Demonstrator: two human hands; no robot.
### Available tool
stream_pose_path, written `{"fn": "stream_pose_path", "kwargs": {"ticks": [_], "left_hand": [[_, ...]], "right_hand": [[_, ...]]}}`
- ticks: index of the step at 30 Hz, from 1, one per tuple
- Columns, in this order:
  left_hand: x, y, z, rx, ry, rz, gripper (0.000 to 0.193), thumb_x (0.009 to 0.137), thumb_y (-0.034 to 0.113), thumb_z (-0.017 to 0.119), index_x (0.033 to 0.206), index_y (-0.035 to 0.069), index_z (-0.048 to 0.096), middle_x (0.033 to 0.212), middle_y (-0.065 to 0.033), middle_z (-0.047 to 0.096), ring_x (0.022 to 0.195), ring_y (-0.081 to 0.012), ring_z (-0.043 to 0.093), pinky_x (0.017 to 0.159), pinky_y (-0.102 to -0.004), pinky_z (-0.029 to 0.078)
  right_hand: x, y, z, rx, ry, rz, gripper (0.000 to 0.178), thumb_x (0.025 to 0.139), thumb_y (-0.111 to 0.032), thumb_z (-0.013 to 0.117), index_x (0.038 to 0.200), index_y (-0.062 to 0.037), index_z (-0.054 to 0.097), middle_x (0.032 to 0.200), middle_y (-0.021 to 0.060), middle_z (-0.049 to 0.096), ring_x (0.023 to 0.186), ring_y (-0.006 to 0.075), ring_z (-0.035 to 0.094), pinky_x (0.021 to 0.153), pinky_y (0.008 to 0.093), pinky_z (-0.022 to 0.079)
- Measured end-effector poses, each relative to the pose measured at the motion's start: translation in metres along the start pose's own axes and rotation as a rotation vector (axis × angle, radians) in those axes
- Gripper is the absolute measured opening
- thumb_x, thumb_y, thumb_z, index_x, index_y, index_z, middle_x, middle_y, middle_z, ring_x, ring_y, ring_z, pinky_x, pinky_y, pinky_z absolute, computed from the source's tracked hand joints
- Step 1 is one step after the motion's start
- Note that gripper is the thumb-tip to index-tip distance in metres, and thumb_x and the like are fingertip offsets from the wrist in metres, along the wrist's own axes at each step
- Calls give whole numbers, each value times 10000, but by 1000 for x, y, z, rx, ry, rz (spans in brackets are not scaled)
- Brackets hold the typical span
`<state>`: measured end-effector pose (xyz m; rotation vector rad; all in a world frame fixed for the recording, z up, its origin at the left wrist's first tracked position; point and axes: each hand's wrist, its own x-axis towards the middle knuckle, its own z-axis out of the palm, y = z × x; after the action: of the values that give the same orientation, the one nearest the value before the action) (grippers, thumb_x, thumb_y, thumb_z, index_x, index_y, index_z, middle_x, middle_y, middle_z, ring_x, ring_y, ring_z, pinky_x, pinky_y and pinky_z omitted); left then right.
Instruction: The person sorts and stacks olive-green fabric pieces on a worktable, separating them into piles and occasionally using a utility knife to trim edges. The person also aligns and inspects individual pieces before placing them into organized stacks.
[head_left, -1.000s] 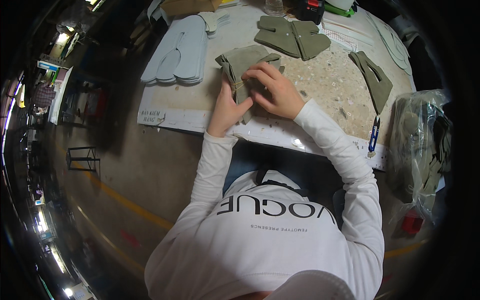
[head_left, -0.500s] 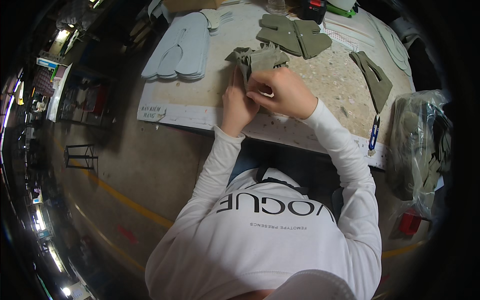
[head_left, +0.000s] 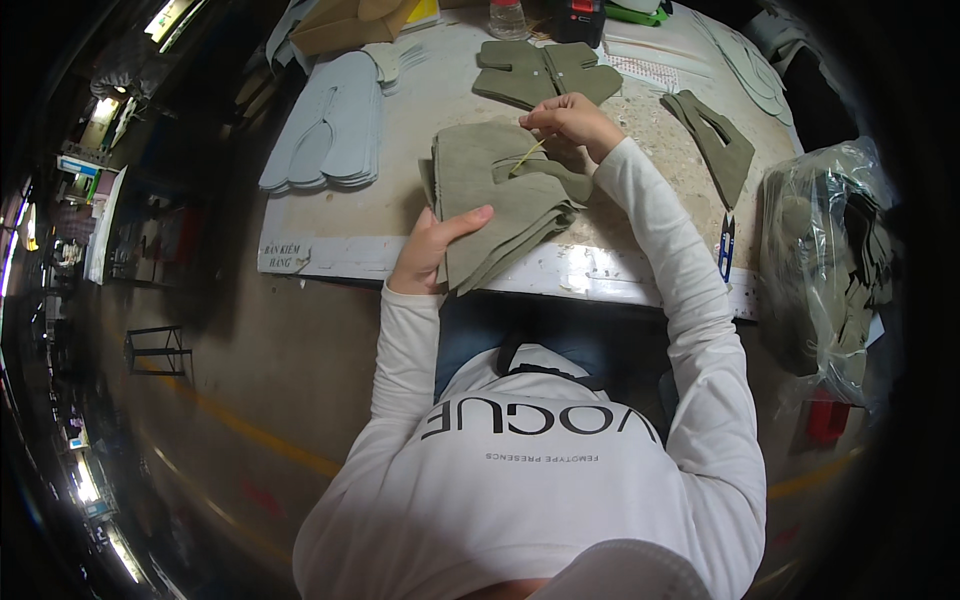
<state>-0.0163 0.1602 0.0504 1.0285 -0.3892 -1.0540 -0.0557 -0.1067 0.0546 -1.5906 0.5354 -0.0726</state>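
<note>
A stack of olive-green cut fabric pieces [head_left: 475, 175] tilts over the table's near edge. My left hand [head_left: 428, 252] grips its lower left side, thumb on top and the other fingers underneath, out of sight. Above the stack's right part, my right hand [head_left: 580, 124] is closed in a pinch. A thin yellow strand [head_left: 528, 157] runs from a slit in the fabric up toward those fingers; exactly where they hold it is hard to see.
Pale grey cut pieces [head_left: 345, 125] lie stacked at the table's left. More olive pieces [head_left: 512, 84] rest at the back, and a triangular olive piece [head_left: 735, 158] at right. Blue thread snips [head_left: 727, 250] sit near the right edge, beside a clear plastic bag [head_left: 785, 220].
The fabric, earlier bunched upright between my hands, now lies spread out and flatter, nearer me. My right hand has moved up and away from my left, and the yellow strand has come into view.
</note>
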Motion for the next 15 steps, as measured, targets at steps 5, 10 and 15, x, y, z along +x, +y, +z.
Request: {"fn": "stream_pose_path", "kwargs": {"ticks": [5, 10, 15], "left_hand": [[14, -7, 2, -234, 9, -9, 483, 904, 44, 627, 1351, -30, 458, 1222, -186, 614, 1045, -284, 665, 893, -384, 576], [1, 9, -5, -335, 60, 111, 417, 897, 82, 648, 1276, -42, 526, 1198, -162, 638, 1031, -257, 665, 879, -361, 554], [0, 29, -17, -366, 20, 251, 413, 921, 138, 635, 1284, -25, 526, 1215, -152, 630, 1061, -276, 650, 911, -385, 539]], "right_hand": [[41, 39, -35, -67, 140, -66, 154, 775, -146, 753, 774, 7, 736, 749, 61, 707, 648, 156, 639, 621, 264, 489], [57, 63, -87, -415, 591, -113, 210, 789, -314, 758, 846, -113, 773, 798, 73, 734, 696, 137, 669, 708, 276, 508], [44, 54, -103, -506, 662, -536, 283, 789, -386, 763, 864, -113, 774, 786, 55, 731, 684, 152, 669, 689, 294, 511]]}}
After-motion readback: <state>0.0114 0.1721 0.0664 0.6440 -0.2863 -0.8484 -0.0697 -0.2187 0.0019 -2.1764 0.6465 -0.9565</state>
